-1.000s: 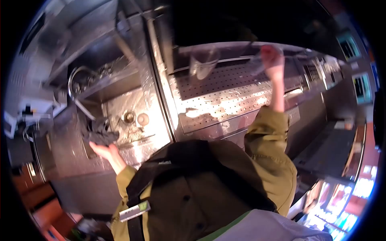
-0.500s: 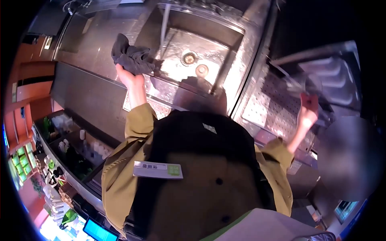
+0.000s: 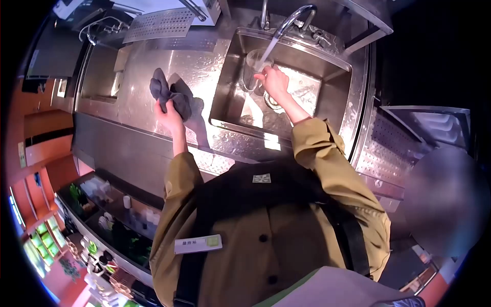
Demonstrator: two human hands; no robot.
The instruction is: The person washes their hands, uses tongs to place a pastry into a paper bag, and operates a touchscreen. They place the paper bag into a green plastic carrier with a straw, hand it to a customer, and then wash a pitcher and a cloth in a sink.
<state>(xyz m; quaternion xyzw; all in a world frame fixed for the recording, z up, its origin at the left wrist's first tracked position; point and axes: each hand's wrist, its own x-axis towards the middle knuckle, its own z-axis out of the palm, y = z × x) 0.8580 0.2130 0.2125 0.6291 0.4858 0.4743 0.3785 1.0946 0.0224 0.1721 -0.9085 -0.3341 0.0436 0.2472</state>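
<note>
A crumpled dark grey cloth (image 3: pixel 174 97) is held in my left hand (image 3: pixel 170 118) above the wet steel counter, left of the sink. My right hand (image 3: pixel 274 83) reaches into the steel sink (image 3: pixel 217 94) with its fingers closed on a clear jug (image 3: pixel 250 65). The jug is see-through, so its exact outline is hard to make out. Water (image 3: pixel 268 49) runs from the curved faucet (image 3: pixel 297 10) into or onto the jug. Part of the drain shows below my right hand.
A perforated metal panel (image 3: pixel 159 24) lies at the back left. A second basin (image 3: pixel 99 77) sits at the far left. To the right are a perforated drain surface (image 3: pixel 383 128) and a tilted clear-looking lid or tray (image 3: pixel 434 123). An open bin (image 3: pixel 117 210) with supplies is lower left.
My right hand has moved left from the drain surface into the sink, with the clear jug in it under the water. My left hand still holds the cloth. The view has shifted.
</note>
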